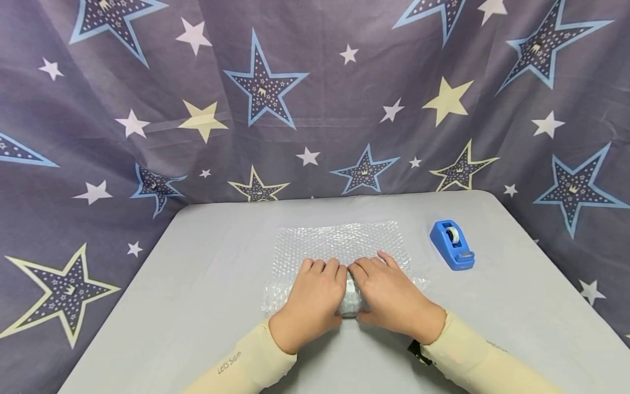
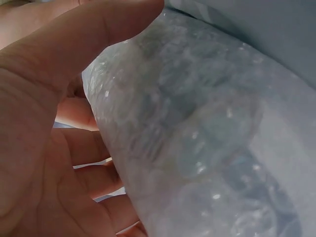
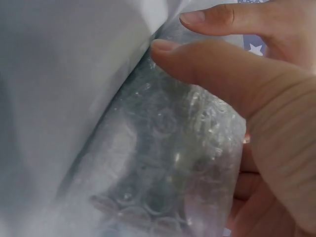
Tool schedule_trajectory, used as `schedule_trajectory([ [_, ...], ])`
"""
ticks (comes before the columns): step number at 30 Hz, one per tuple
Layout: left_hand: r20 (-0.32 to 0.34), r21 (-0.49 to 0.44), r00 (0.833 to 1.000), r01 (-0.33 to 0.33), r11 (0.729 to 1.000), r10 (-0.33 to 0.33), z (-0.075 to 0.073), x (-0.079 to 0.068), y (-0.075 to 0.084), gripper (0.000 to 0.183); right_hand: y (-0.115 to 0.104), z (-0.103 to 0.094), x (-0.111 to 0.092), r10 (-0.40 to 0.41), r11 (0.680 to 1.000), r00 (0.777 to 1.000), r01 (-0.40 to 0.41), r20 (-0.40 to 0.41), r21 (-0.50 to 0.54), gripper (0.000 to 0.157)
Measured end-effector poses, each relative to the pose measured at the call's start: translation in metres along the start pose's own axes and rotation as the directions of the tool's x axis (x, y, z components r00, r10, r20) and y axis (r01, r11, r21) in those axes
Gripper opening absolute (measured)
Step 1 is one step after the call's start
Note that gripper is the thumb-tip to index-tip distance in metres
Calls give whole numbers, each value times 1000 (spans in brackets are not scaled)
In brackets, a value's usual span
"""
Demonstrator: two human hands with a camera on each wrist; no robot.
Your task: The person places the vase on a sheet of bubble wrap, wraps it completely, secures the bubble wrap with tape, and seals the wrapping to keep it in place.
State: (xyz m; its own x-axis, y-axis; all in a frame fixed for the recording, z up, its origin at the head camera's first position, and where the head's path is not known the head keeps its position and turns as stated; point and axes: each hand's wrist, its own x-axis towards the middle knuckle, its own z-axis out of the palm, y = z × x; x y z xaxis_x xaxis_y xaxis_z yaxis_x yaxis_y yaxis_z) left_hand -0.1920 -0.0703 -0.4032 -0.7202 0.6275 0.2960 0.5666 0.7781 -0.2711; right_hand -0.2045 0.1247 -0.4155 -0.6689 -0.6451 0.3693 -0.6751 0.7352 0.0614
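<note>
Both hands — left hand, right hand — curl around rolled bubble wrap on table; tape dispenser sits right.

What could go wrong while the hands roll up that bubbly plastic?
The bubble wrap might spring open if either grip loosens, since only the left hand and right hand hold the roll and no tape is on it yet. The tape dispenser sits off to the right, so reaching for it probably means letting go with one hand. Whatever is inside is hidden, so it could slip out an open end.
</note>
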Motion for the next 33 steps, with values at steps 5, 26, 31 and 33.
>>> schedule_trajectory([
  [5, -12, 9, 1000, 0, 1000, 1, 2, 1, 0, 87, 1, 3, 0, -1, 1000, 1000, 1, -20, 2, 91],
  [26, -62, -49, 998, -2, 999, -1, 6, 3, -6, 79, 4, 6, 1, 1, 1000, 1000, -1, -15, -11, 83],
  [31, -55, -61, 998, 3, 998, -6, 5, 3, -6, 80, 5, 5, 0, -1, 1000, 1000, 1, -9, -8, 85],
  [33, -54, -65, 999, 5, 998, -9, 5, 2, -6, 79, 5, 4, 0, -2, 1000, 1000, 2, -4, -7, 85],
])
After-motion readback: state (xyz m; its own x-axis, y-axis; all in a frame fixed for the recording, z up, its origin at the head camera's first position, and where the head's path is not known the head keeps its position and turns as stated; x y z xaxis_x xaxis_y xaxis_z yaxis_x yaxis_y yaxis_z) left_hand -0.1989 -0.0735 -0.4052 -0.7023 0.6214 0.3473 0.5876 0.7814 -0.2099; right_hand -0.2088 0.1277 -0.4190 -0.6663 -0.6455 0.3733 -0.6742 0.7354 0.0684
